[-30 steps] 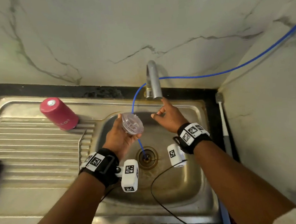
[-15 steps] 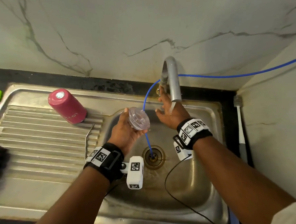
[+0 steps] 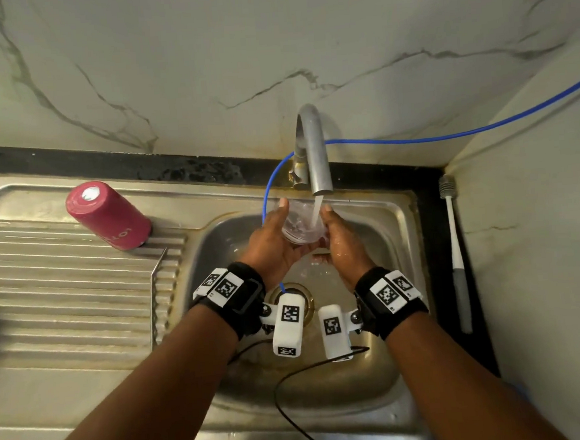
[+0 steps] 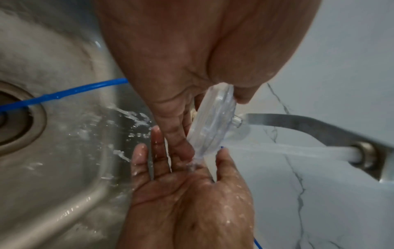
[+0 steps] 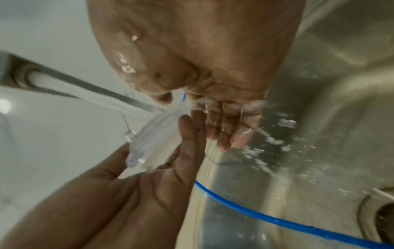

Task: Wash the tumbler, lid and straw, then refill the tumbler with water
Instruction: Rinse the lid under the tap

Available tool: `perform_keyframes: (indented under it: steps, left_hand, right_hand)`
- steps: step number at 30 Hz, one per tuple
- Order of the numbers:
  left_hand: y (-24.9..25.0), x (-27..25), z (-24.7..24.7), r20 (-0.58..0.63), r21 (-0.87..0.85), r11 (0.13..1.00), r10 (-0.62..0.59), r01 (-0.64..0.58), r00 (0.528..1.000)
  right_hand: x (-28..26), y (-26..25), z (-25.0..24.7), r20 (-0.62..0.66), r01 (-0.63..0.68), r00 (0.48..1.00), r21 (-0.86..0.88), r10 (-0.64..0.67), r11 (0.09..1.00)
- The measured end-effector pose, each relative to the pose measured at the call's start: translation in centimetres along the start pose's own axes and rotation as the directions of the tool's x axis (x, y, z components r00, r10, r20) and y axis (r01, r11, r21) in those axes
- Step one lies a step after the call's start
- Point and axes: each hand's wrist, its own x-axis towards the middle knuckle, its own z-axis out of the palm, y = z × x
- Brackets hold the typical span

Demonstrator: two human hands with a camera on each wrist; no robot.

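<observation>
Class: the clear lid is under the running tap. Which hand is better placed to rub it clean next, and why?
Right. The left hand already holds the clear lid under the tap; the right hand is open, wet, beside it.

Clear glossy plastic, that lid (image 3: 297,224), see-through under the running water. The sink (image 3: 398,219) is brushed steel, dull sheen, wet and spattered, with a ribbed drainboard (image 3: 62,270). Tap (image 3: 314,149) is matt grey metal. The tumbler (image 3: 108,220) looks satin pink, smooth. Wall (image 3: 270,49) is polished veined marble; the hose (image 3: 447,135) is shiny blue plastic.
</observation>
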Motion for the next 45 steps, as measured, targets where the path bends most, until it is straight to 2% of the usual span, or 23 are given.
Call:
perform_keyframes:
  steps: [2, 5, 8, 12, 14, 18, 23, 26, 30, 34, 39, 45]
  left_hand:
    - [-0.2, 0.2, 0.7, 0.003, 0.039, 0.999, -0.015, 0.015, 1.0]
    - [-0.2, 0.2, 1.6, 0.023, 0.116, 0.993, -0.019, 0.016, 1.0]
    - [-0.4, 0.3, 2.1, 0.062, 0.22, 0.975, 0.019, -0.032, 0.998]
    - [-0.7, 0.1, 1.7, 0.182, 0.335, 0.932, 0.078, -0.136, 0.98]
    - [-0.5, 0.1, 1.0, 0.176, 0.309, 0.94, 0.092, -0.144, 0.98]
    - [0.1, 0.1, -0.2, 0.061, 0.192, 0.969, 0.148, -0.157, 0.987]
    - [-0.6, 0.0, -0.4, 0.019, 0.116, 0.982, 0.148, -0.149, 0.989]
    - [-1.2, 0.1, -0.4, 0.026, 0.25, 0.952, 0.175, -0.176, 0.984]
    - [-1.3, -0.1, -0.5, 0.149, 0.453, 0.849, 0.228, -0.272, 0.962]
    - [-0.9, -0.7, -1.0, 0.136, 0.434, 0.83, 0.323, -0.349, 0.937]
    - [-0.6, -0.9, -1.0, -0.004, 0.406, 0.84, 0.396, -0.36, 0.918]
    - [-0.6, -0.9, -1.1, -0.012, 0.234, 0.935, 0.276, -0.266, 0.961]
  right_hand:
    - [0.0, -0.2, -0.5, 0.002, -0.036, 0.999, 0.081, 0.036, 0.996]
    - [0.0, -0.8, -0.9, -0.016, -0.018, 1.0, 0.05, 0.019, 0.999]
    - [0.1, -1.0, -1.1, -0.045, -0.038, 0.998, 0.053, 0.041, 0.998]
    - [0.0, -2.0, -1.1, -0.02, -0.132, 0.99, 0.185, 0.138, 0.974]
    - [-0.2, -2.2, -0.8, 0.001, -0.118, 0.993, 0.205, 0.121, 0.972]
    - [-0.3, -2.0, -0.1, -0.013, -0.03, 0.999, 0.131, 0.032, 0.991]
    - [-0.5, -2.1, 0.6, 0.008, 0.058, 0.998, 0.058, -0.059, 0.997]
    - [-0.8, -1.7, 0.7, -0.018, 0.061, 0.998, 0.053, -0.061, 0.997]
    - [-0.9, -1.9, 0.2, -0.068, 0.014, 0.998, 0.129, -0.005, 0.992]
    - [-0.6, -1.8, 0.3, -0.026, -0.055, 0.998, 0.17, 0.061, 0.984]
    - [-0.7, -2.0, 0.5, -0.014, -0.053, 0.998, 0.175, 0.056, 0.983]
    - [-1.2, -1.5, 0.6, -0.021, 0.034, 0.999, 0.201, -0.031, 0.979]
